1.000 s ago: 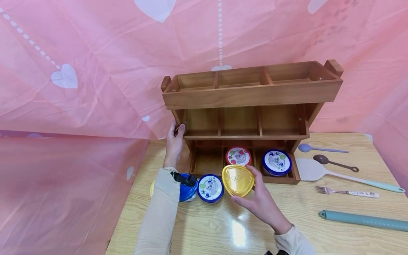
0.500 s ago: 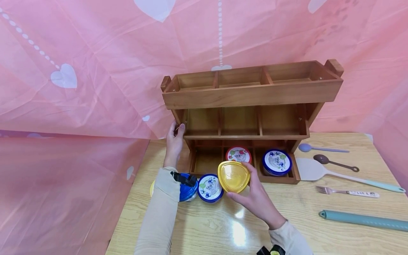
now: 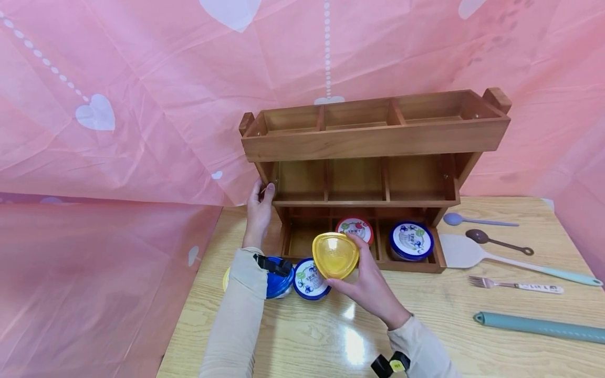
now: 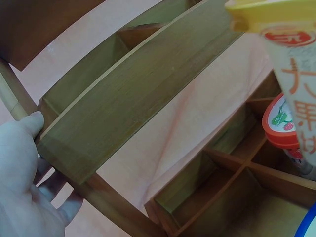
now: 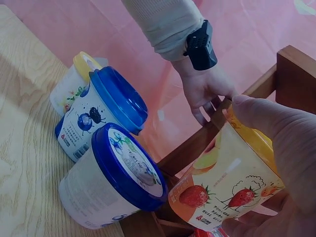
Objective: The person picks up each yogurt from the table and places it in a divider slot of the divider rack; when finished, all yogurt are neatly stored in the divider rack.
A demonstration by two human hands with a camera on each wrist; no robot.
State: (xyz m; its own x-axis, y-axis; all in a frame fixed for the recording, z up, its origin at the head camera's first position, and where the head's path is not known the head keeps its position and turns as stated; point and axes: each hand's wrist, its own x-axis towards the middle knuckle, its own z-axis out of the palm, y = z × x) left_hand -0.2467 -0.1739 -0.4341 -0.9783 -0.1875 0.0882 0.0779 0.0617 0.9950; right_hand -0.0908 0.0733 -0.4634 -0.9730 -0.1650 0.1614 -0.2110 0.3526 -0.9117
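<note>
Pale wood table point(image 3: 293, 341): brown rack point(image 3: 373, 143), lidded tubs point(image 3: 307, 278), white turner point(image 3: 460, 252), fork point(image 3: 515, 285), two spoons point(image 3: 452, 219), teal rod point(image 3: 539, 325)

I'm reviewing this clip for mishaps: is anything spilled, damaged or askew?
Nothing stands out: no spill or damage shows. The right hand holds the yellow-lidded cup, the left hand grips the wooden rack, and the red-lidded tub sits upright in the bottom tier.

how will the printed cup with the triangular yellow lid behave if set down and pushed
The printed, yellow-lidded cup may tip if pushed high, as it narrows downward. It is probably fairly stiff: no dent shows where the right grip pinches it. Its shiny lid could feel slippery.
</note>
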